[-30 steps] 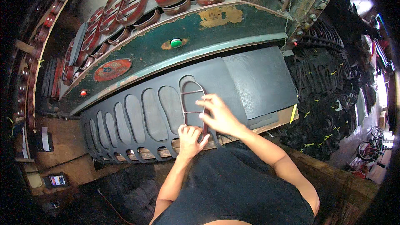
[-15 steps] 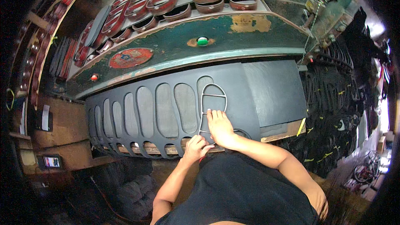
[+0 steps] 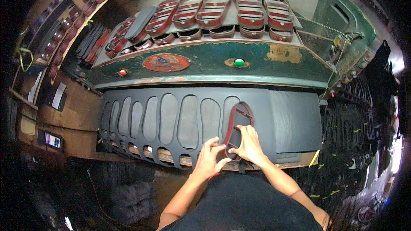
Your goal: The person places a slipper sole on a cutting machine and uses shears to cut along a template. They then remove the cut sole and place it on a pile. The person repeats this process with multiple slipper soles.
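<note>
A sole-shaped cutting die (image 3: 231,122) with red side walls and cross bars is tilted over a dark foam-like sheet (image 3: 262,111). My right hand (image 3: 247,145) grips the die at its near half, fingers over a cross bar and thumb toward the near end. Beside the die's near left side, my left hand (image 3: 207,159) is open, its thumb and fingers spread; whether a fingertip touches the die I cannot tell. Several sole-shaped cutouts run through the sheet to the left, with a grey surface showing inside them.
A second dark sheet (image 3: 297,122) lies at the right. Behind stands a green machine beam (image 3: 209,55) with a green button (image 3: 239,63) and a red button (image 3: 123,72). Several red dies (image 3: 186,12) sit on its top. Dark scrap (image 3: 342,141) hangs at the right.
The die was lying flat with its pale edge up; now it is tipped, showing its red wall. My left hand has opened beside it. The whole view has shifted.
</note>
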Demonstrator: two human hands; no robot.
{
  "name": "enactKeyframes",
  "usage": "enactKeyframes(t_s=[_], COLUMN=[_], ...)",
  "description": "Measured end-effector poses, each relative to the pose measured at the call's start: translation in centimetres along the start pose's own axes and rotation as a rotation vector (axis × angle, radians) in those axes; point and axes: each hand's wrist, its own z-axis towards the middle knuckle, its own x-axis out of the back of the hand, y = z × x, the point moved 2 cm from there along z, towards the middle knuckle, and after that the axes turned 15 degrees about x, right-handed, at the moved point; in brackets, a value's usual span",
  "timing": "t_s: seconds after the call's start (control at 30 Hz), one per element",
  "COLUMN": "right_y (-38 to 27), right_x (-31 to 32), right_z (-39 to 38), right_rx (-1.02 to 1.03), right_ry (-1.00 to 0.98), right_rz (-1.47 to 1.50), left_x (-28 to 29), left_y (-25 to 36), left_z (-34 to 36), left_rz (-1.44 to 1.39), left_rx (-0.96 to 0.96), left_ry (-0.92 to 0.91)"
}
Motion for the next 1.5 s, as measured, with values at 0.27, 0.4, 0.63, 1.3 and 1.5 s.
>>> enactKeyframes(t_s=[0.27, 0.4, 0.63, 1.3, 1.5], right_y=[-1.2, 2.5, 5.4, 13.3, 15.4], right_x=[4.7, 10.8, 16.2, 5.4, 6.9], right_z=[-4.7, -8.8, -10.6, 1.9, -1.6], right_rx=[-0.052, 0.06, -0.067, 0.21, 0.02], right_ry=[0.105, 0.242, 0.54, -0.165, 0.237], right_rz=[0.763, 1.224, 0.064, -0.306, -0.151], left_x=[2.3, 7.5, 15.4, -10.1, -14.3], left_y=[4.5, 5.0, 6.6, -4.0, -2.0], left_z=[0.2, 3.5, 19.0, 14.1, 7.2], left_rz=[-0.319, -0.215, -1.064, -0.255, 0.119], left_rx=[-0.129, -0.133, -0.195, 0.52, 0.25], left_ry=[-0.165, 0.128, 0.457, -0.351, -0.387])
